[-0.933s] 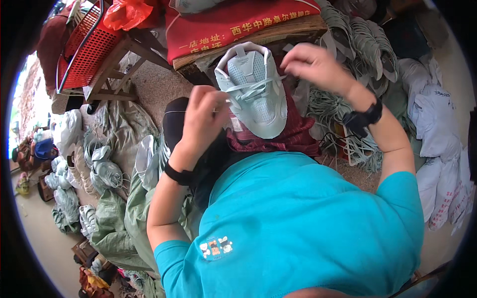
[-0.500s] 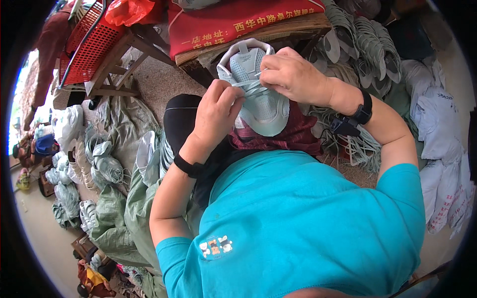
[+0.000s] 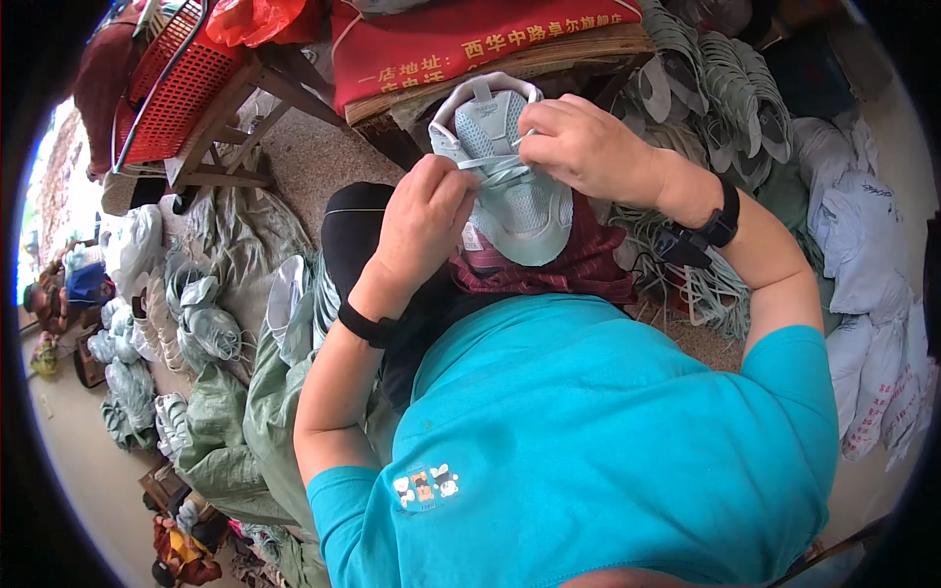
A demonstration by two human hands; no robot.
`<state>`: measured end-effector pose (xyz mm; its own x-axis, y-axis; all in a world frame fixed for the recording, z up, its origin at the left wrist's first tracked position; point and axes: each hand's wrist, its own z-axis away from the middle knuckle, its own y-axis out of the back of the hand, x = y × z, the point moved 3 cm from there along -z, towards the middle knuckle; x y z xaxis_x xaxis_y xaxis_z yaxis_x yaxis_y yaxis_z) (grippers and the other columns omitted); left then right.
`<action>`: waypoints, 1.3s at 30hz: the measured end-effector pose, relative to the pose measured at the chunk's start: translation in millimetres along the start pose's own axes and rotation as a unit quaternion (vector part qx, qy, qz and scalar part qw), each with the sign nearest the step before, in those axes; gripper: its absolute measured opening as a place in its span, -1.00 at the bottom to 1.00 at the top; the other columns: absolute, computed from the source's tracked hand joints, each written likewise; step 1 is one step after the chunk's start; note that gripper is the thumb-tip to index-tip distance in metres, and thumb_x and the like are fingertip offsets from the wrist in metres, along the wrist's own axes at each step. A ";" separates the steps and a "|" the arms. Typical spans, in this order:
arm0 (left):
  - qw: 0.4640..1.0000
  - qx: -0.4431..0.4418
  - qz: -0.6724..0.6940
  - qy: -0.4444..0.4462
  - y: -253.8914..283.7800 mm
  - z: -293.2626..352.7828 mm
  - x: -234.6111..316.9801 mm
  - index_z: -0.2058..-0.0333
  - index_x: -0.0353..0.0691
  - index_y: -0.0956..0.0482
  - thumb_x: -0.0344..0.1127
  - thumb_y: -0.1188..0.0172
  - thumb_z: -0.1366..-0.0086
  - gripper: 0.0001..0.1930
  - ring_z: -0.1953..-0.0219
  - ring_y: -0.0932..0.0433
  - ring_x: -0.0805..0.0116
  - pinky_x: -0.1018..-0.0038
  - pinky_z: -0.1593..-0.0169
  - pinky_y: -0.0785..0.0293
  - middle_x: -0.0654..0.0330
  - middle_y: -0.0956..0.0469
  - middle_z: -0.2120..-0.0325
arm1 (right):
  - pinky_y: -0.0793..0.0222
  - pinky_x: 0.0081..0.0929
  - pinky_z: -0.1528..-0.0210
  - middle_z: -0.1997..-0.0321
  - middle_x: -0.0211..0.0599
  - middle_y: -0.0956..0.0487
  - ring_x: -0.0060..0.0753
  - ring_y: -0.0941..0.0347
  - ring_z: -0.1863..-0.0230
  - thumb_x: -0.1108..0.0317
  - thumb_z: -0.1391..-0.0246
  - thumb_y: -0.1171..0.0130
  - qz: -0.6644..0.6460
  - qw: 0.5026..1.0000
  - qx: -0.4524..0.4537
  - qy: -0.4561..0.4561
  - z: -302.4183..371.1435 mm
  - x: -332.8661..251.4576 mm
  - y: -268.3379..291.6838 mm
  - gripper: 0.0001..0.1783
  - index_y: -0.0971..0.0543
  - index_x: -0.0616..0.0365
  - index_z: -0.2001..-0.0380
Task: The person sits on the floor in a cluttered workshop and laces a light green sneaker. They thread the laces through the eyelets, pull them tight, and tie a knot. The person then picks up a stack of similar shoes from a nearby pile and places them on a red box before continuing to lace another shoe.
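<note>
A pale mint-grey sneaker shoe upper (image 3: 526,223) rests on the dark red striped cloth (image 3: 588,265) over my lap, its toe toward me and its tongue (image 3: 490,122) toward the table. Light laces (image 3: 505,173) cross over its middle. On the left side of the laces, my left hand (image 3: 423,218) is closed with fingertips pinched at a lace. My right hand (image 3: 593,147) pinches a lace end at the right edge of the eyelets. The fingers cover part of the lacing on both sides.
Ahead stands a wooden table (image 3: 510,69) under a red cloth (image 3: 431,49). A red plastic basket (image 3: 176,88) sits on a wooden stool at left. Stacked shoe uppers (image 3: 745,98) and white sacks (image 3: 863,235) lie at right; green sacks (image 3: 221,421) lie at left.
My right hand has shifted slightly to the right, and my left hand has moved up a little. Both keep pinching the laces. The shoe upper stays nearly in place.
</note>
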<state>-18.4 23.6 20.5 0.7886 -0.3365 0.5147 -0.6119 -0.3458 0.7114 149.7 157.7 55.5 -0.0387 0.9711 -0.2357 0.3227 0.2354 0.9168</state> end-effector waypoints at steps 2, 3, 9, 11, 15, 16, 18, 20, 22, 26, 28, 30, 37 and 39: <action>0.997 0.037 0.062 0.040 2.1 -2.1 1.0 0.32 -0.26 -0.53 -0.54 -0.32 -0.06 -0.80 0.33 -0.50 0.21 0.39 0.29 -0.48 0.13 -0.42 0.36 | -0.36 -0.26 0.08 0.25 -0.28 -0.47 -0.19 -0.45 0.15 0.50 0.19 -0.30 -0.003 0.999 0.010 0.046 -3.6 0.6 -3.0 -0.74 -0.49 0.14 0.35; 0.993 0.054 0.077 0.072 4.6 -3.9 1.2 0.31 -0.26 -0.53 -0.54 -0.33 -0.06 -0.79 0.34 -0.51 0.21 0.40 0.30 -0.48 0.13 -0.43 0.35 | -0.37 -0.26 0.10 0.26 -0.27 -0.48 -0.18 -0.45 0.17 0.50 0.17 -0.29 -0.024 0.998 0.032 0.045 -3.9 0.2 -5.1 -0.76 -0.49 0.14 0.36; 0.779 0.248 0.450 0.361 36.9 1.3 -29.6 0.31 -0.24 -0.54 -0.43 -0.28 -0.22 -0.90 0.46 -0.44 0.49 0.55 0.40 -0.40 0.28 -0.44 0.49 | -0.43 -0.35 0.16 0.28 -0.32 -0.48 -0.28 -0.48 0.21 0.44 0.13 -0.15 0.047 0.986 0.135 0.082 4.1 -9.7 -12.7 -0.84 -0.46 0.13 0.39; 0.555 0.253 0.708 0.355 76.6 24.7 -81.2 0.37 -0.21 -0.52 -0.41 -0.18 -0.31 -0.94 0.59 -0.30 0.50 0.56 0.51 -0.26 0.36 -0.37 0.59 | -0.44 -0.36 0.15 0.27 -0.34 -0.49 -0.32 -0.47 0.23 0.43 0.12 -0.14 0.139 0.969 0.142 0.147 18.8 2.4 -12.4 -0.84 -0.47 0.11 0.37; 0.468 0.463 0.635 0.404 175.3 86.1 -168.4 0.45 -0.20 -0.44 -0.47 -0.14 -0.32 -0.86 0.65 -0.14 0.50 0.54 0.56 -0.13 0.34 -0.26 0.66 | -0.46 -0.34 0.12 0.23 -0.36 -0.51 -0.36 -0.48 0.19 0.45 0.10 -0.16 0.132 0.966 0.115 0.188 33.9 9.2 -21.2 -0.79 -0.51 0.13 0.30; 0.474 0.518 0.579 0.416 199.7 103.2 -177.6 0.46 -0.21 -0.43 -0.47 -0.14 -0.32 -0.85 0.64 -0.14 0.49 0.54 0.54 -0.13 0.33 -0.24 0.67 | -0.46 -0.33 0.13 0.22 -0.35 -0.51 -0.33 -0.49 0.19 0.46 0.10 -0.17 0.100 0.975 0.119 0.156 35.5 11.4 -19.8 -0.78 -0.52 0.14 0.29; 0.482 0.549 0.556 0.397 232.8 141.0 -189.1 0.46 -0.22 -0.40 -0.49 -0.14 -0.32 -0.84 0.60 -0.15 0.45 0.54 0.51 -0.15 0.32 -0.22 0.66 | -0.47 -0.32 0.14 0.21 -0.33 -0.51 -0.28 -0.50 0.18 0.46 0.10 -0.20 0.035 0.987 0.124 0.093 36.5 12.8 -18.6 -0.75 -0.54 0.15 0.26; 0.486 0.551 0.565 0.375 234.1 152.9 -196.3 0.46 -0.23 -0.38 -0.49 -0.14 -0.32 -0.83 0.58 -0.16 0.43 0.54 0.49 -0.17 0.30 -0.20 0.65 | -0.48 -0.31 0.17 0.23 -0.31 -0.49 -0.22 -0.50 0.20 0.46 0.09 -0.22 -0.018 0.990 0.141 0.005 30.0 5.6 -12.2 -0.74 -0.55 0.15 0.24; 0.487 0.507 0.622 0.345 211.1 141.2 -192.7 0.46 -0.23 -0.39 -0.47 -0.16 -0.31 -0.83 0.60 -0.15 0.42 0.52 0.50 -0.19 0.30 -0.19 0.65 | -0.48 -0.32 0.19 0.26 -0.28 -0.47 -0.18 -0.50 0.24 0.49 0.08 -0.24 -0.053 0.987 0.133 -0.065 19.7 -1.4 -8.4 -0.74 -0.56 0.16 0.23; 0.427 0.467 0.688 0.357 171.8 139.0 -202.8 0.41 -0.25 -0.39 -0.41 -0.18 -0.32 -0.85 0.58 -0.21 0.40 0.51 0.51 -0.23 0.26 -0.21 0.63 | -0.46 -0.33 0.23 0.31 -0.25 -0.42 -0.14 -0.50 0.31 0.52 0.02 -0.25 -0.075 0.990 0.075 -0.094 -3.5 -9.0 -5.8 -0.79 -0.53 0.17 0.26; 0.453 0.434 0.701 0.339 157.7 141.1 -206.9 0.35 -0.27 -0.41 -0.38 -0.17 -0.33 -0.87 0.57 -0.25 0.39 0.51 0.49 -0.29 0.25 -0.22 0.61 | -0.46 -0.30 0.24 0.32 -0.24 -0.43 -0.12 -0.51 0.32 0.49 -0.01 -0.23 -0.085 0.989 0.043 -0.109 -7.8 -10.3 -7.5 -0.83 -0.51 0.15 0.29; 0.518 0.491 0.574 0.402 145.8 119.3 -183.8 0.29 -0.29 -0.45 -0.36 -0.16 -0.33 -0.87 0.56 -0.27 0.41 0.51 0.46 -0.32 0.27 -0.25 0.60 | -0.45 -0.27 0.26 0.32 -0.22 -0.48 -0.10 -0.52 0.32 0.46 -0.05 -0.21 -0.104 0.980 0.006 -0.167 -5.8 -8.7 -12.5 -0.87 -0.48 0.14 0.31; 0.985 0.074 0.040 0.154 34.4 20.7 -9.4 0.30 -0.20 -0.60 -0.50 -0.27 -0.18 -0.90 0.48 -0.46 0.49 0.61 0.44 -0.35 0.25 -0.44 0.46 | -0.45 -0.25 0.27 0.39 -0.14 -0.57 -0.07 -0.54 0.32 0.39 -0.09 -0.19 -0.142 0.977 0.018 -0.158 -24.6 -3.6 -8.5 -0.84 -0.47 0.17 0.27; 0.992 0.024 0.086 0.087 10.0 14.7 5.9 0.30 -0.18 -0.60 -0.51 -0.29 -0.07 -0.81 0.44 -0.46 0.27 0.46 0.42 -0.39 0.18 -0.38 0.45 | -0.46 -0.27 0.25 0.37 -0.13 -0.57 -0.08 -0.55 0.31 0.38 -0.08 -0.21 -0.163 0.971 0.006 -0.175 -27.0 -2.7 -6.6 -0.82 -0.48 0.18 0.27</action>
<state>-20.8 5.3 23.6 0.6681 -0.2402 0.7042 -0.7374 -0.3398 0.5838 122.2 154.7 58.8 0.1825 0.7717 -0.6092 0.3587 0.5246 0.7721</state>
